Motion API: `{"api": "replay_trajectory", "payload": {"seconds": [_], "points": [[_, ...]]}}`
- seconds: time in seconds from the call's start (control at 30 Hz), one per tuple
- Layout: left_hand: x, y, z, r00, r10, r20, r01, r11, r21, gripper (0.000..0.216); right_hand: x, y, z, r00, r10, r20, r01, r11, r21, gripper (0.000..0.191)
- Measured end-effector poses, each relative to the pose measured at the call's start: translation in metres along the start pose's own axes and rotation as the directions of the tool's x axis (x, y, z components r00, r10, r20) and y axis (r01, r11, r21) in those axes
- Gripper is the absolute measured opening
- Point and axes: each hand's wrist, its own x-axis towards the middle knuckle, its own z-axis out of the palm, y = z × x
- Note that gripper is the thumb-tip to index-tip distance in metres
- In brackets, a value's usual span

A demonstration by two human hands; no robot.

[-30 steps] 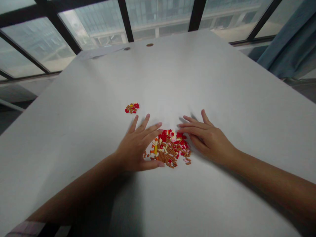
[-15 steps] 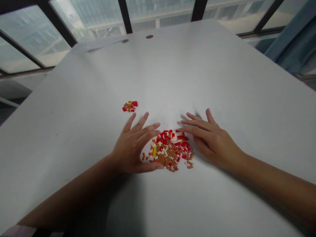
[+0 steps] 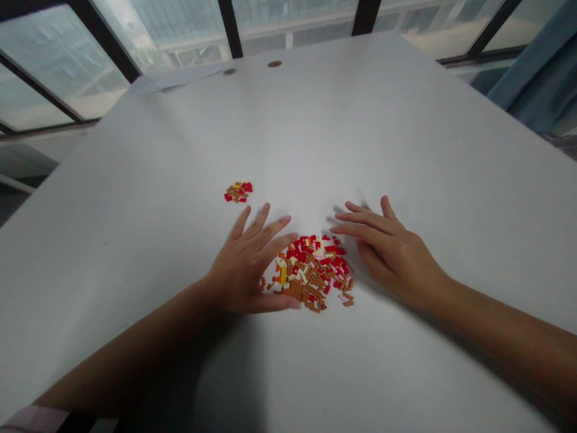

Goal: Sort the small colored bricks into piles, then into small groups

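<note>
Windows (image 3: 49,66) with dark frames fill the far left, above a pale sleeve (image 3: 38,418) at the lower corner. On the white bench (image 3: 148,198), a grey disc (image 3: 229,71) sits near the far edge, and closer in lies a small cluster (image 3: 238,192) of brown, red and yellow building bricks. Just below this cluster is the left hand (image 3: 247,261), palm down, fingers spread wide, thumb and forefinger curving round the left side of the large brick pile (image 3: 313,273); whether their tips touch it, I cannot tell. A brown disc (image 3: 274,64) lies far beyond. The pile spreads flat on the bench between the two hands, mostly brown and red with cream, pink, orange and yellow pieces. Beside its right edge, the right hand (image 3: 396,252) has its fingers stretched out and parted, thumb tucked lower. A blue-grey curtain (image 3: 536,75) hangs at the far right.
</note>
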Motion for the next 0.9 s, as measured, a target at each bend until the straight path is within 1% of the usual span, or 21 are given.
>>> {"api": "replay_trajectory", "payload": {"seconds": [0.23, 0.37, 0.5, 0.7, 0.77, 0.9], "points": [[0.0009, 0.0005, -0.0011, 1.0, -0.002, 0.027, 0.003, 0.999, -0.052, 0.094, 0.0011, -0.0016, -0.0025, 1.0, -0.001, -0.004, 0.001, 1.0, -0.007, 0.031], [0.0006, 0.0005, 0.0003, 1.0, 0.01, 0.007, -0.01, 0.999, -0.037, 0.095, 0.0018, -0.003, -0.0045, 1.0, -0.023, -0.011, 0.022, 1.0, -0.018, 0.033], [-0.0001, 0.0001, 0.0019, 1.0, 0.017, 0.001, -0.017, 1.0, -0.023, 0.096, 0.0022, -0.0027, -0.0045, 0.998, -0.063, -0.01, 0.062, 0.997, -0.044, 0.032], [-0.0009, -0.0005, 0.0019, 0.999, 0.038, -0.022, -0.038, 0.999, -0.004, 0.093, 0.0043, -0.0031, -0.0046, 0.987, -0.151, -0.055, 0.147, 0.987, -0.067, 0.03], [-0.001, -0.0008, 0.0014, 0.998, 0.046, -0.052, -0.046, 0.999, -0.008, 0.086, 0.0049, -0.004, -0.0045, 0.984, -0.176, -0.033, 0.173, 0.983, -0.065, 0.032], [-0.0006, -0.0013, -0.0007, 0.993, 0.027, -0.118, -0.031, 0.999, -0.032, 0.055, 0.0051, -0.0059, -0.0026, 0.977, -0.212, 0.035, 0.214, 0.972, -0.097, 0.033]]}}
